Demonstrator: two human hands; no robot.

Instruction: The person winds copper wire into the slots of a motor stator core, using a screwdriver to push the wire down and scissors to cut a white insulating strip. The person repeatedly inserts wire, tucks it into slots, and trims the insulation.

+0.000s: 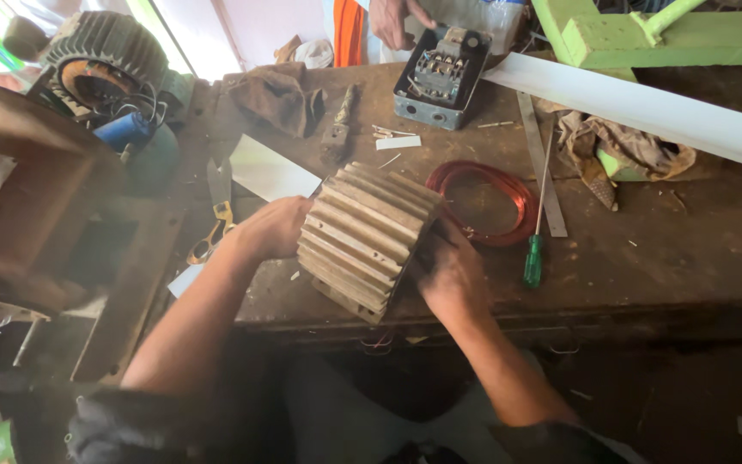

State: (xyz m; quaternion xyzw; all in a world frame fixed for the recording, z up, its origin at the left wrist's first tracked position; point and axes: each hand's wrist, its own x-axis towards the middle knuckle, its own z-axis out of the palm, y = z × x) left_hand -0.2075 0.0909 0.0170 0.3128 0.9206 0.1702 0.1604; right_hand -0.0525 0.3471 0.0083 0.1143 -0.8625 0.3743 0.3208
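- While our left hand (275, 228) presses its curled fingers against the left end of the finned motor housing (362, 239), our right hand (450, 271) wraps its fingers over the right end — both are closed on the housing, neither holding anything else.
- We judge the step in hand to be steadying or turning this ribbed casing, which lies on its side at the near edge of the workbench (646, 258), tilted a little toward us.
- Any next move calls for a firm two-handed grip, since the casing looks heavy and sits close to the bench's near edge.
- Just beyond the right hand lies a coil of copper wire (484, 199); to its right, a green-handled screwdriver (534, 258) and a metal ruler (541, 163).
- Scissors (209, 234) lie to the left of the left hand.
- At the far side, another person's hand (392, 19) rests by an open switch box (440, 77) — well apart from ours.
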